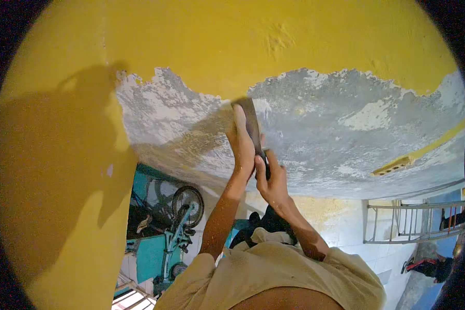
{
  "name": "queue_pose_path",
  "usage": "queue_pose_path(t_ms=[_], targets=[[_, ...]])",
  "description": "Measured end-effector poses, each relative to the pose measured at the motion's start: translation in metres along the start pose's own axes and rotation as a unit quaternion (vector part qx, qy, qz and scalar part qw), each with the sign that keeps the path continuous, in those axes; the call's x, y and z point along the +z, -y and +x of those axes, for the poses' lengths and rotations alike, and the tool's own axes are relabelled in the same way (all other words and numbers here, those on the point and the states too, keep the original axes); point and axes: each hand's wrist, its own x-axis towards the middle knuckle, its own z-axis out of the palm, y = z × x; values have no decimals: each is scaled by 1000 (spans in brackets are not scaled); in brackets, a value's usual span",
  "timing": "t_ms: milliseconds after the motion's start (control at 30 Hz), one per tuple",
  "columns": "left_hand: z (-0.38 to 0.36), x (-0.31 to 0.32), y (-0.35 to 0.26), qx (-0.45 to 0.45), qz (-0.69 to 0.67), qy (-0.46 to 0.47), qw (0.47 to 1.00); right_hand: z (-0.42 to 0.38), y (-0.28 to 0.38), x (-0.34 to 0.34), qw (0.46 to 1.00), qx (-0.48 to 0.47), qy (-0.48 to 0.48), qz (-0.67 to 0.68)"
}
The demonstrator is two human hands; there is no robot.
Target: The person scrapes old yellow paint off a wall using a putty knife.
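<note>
My right hand (273, 183) is closed around the dark handle of a scraper (251, 121). The tool's flat, worn blade points up and lies close to the wall (315, 119), where yellow paint gives way to a bare grey and white patch. Along the left side of the blade is my left hand (241, 142), its thumb stretched up over the metal and its other fingers mostly hidden. The blade's upper end is near the ragged lower edge of the yellow paint (217, 46).
An electrical strip (392, 165) is fixed to the wall at right, with a yellow conduit (439, 138) running from it. A metal-railed frame (418, 222) stands lower right. At lower left is a teal bicycle (178, 232). Shadows fall across the left wall.
</note>
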Motion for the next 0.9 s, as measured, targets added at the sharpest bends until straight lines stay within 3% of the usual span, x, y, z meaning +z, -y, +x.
queue_pose_path(t_ms=[133, 167, 233, 367, 433, 500, 567, 667, 767, 833, 900], targets=[[6, -5, 11, 7, 35, 100, 994, -1, -3, -9, 1000, 7, 5, -13], [16, -14, 37, 88, 102, 78, 988, -9, -9, -12, 1000, 4, -5, -4], [6, -7, 40, 60, 82, 42, 994, -7, -9, -15, 999, 28, 24, -6], [10, 8, -6, 28, -1, 52, 998, 11, 3, -11, 998, -36, -3, -53], [9, 12, -15, 33, -12, 65, 997, 20, 20, -12, 999, 8, 28, -22], [18, 4, -3, 101, 36, 48, 993, 17, 13, -6, 1000, -13, 22, -11], [21, -6, 5, 105, 40, 41, 993, 10, 8, 3, 1000, 5, 8, 14], [10, -3, -10, 25, 29, 52, 998, 12, 4, 6, 1000, 16, 20, 7], [15, -2, 0, 49, 21, 39, 998, 10, 9, -2, 999, 27, 29, 3], [20, -9, 19, 111, 65, 41, 991, 4, 4, -3, 998, 44, 36, 16], [13, -13, 36, 116, 81, 31, 989, -9, -17, 3, 1000, 12, 1, -2]])
